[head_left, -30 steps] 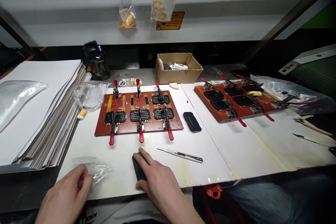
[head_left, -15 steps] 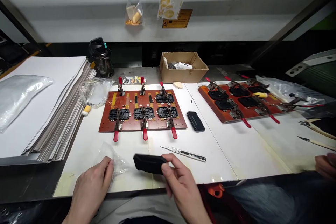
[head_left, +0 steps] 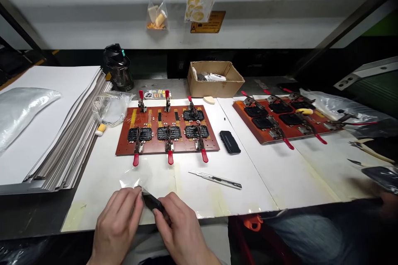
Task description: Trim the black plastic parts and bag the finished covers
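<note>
Right hand (head_left: 183, 224), back up over the near edge of the worktop (head_left: 180, 184): grip closed on the right end of a black flat piece (head_left: 151, 202), which slants away leftward. Left hand (head_left: 116, 220), back up: grip pinching a clear bag (head_left: 131, 178) at the piece's left end (inside or outside, cannot tell). Beyond: a strip of worktop, utility knife (head_left: 216, 179) lying aslant at right, then red-brown clamp board (head_left: 185, 145).

Lit brightly across the white work surface (head_left: 248, 186); dim below its front edge and nearly black behind the cardboard box (head_left: 211, 90). Glaring off the plastic bag (head_left: 25, 112) at far left; glinting on the clear film (head_left: 130, 179). Softly shadowed beneath the right-hand red handles (head_left: 287, 143). Dark in the top right corner. Blurred at the co-worker's hand (head_left: 390, 206), lower right.
</note>
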The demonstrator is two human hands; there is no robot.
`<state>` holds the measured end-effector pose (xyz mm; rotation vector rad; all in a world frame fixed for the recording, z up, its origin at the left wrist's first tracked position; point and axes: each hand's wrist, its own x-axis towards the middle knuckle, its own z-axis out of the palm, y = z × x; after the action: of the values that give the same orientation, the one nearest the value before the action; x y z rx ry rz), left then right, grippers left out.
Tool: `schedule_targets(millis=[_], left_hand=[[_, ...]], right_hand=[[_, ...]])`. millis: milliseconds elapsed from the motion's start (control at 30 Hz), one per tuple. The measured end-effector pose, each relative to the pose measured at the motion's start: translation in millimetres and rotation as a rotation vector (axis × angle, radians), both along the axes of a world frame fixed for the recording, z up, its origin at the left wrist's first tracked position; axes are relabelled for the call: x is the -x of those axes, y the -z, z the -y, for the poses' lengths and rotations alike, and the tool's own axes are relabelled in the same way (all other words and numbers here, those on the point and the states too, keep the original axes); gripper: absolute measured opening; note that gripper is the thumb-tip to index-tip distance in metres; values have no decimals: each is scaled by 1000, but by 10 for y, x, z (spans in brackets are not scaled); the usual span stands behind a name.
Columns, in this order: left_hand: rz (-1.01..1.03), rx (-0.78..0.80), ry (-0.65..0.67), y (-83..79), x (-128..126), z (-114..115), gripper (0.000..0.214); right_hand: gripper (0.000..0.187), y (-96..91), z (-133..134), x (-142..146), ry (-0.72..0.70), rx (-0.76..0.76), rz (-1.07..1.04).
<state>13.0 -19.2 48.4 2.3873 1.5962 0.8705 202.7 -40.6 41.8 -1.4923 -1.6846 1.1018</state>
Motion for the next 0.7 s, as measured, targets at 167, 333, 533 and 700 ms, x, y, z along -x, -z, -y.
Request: schedule_targets(millis=[167, 333, 533, 700], left_hand=[[163, -240, 136, 3, -177, 92, 34], [240, -124, 185, 31, -166, 205, 39], [471, 306, 282, -63, -203, 223, 31], [451, 330, 301, -237, -99, 255, 32]], right_hand=[[29, -37, -129, -21, 131, 329, -363], [20, 2, -141, -120, 30, 479, -638], [69, -136, -205, -159, -150, 296, -421], [17, -162, -207, -92, -344, 334, -367]])
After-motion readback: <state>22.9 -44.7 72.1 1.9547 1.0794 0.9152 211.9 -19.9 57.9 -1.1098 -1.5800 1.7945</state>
